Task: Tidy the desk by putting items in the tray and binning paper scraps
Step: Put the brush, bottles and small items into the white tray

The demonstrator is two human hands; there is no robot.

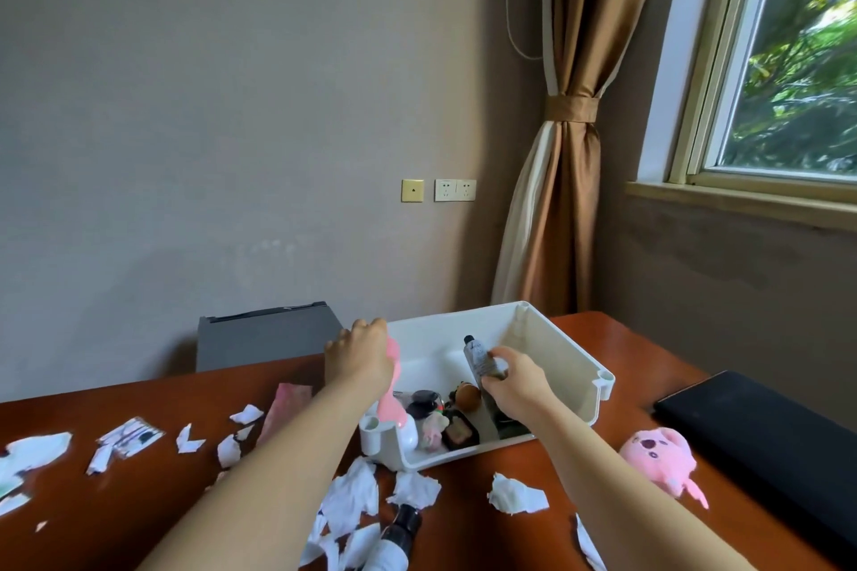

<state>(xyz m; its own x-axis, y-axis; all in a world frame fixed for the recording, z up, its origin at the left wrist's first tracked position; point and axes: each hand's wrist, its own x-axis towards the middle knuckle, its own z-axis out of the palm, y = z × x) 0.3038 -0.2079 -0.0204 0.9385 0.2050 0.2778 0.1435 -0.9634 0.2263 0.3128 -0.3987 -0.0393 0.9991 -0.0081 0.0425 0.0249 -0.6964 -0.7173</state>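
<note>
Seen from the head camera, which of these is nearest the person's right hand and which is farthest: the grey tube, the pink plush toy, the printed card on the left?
1. grey tube: in the grip of the right hand, over the white tray.
2. pink plush toy: on the desk, to the hand's right.
3. printed card: far left, beyond the tray.

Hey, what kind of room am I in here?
Probably a bedroom or hotel-style room rather than an office. There is a wooden desk against a plain wall with sockets, and a tied-back brown curtain beside a window.
</note>
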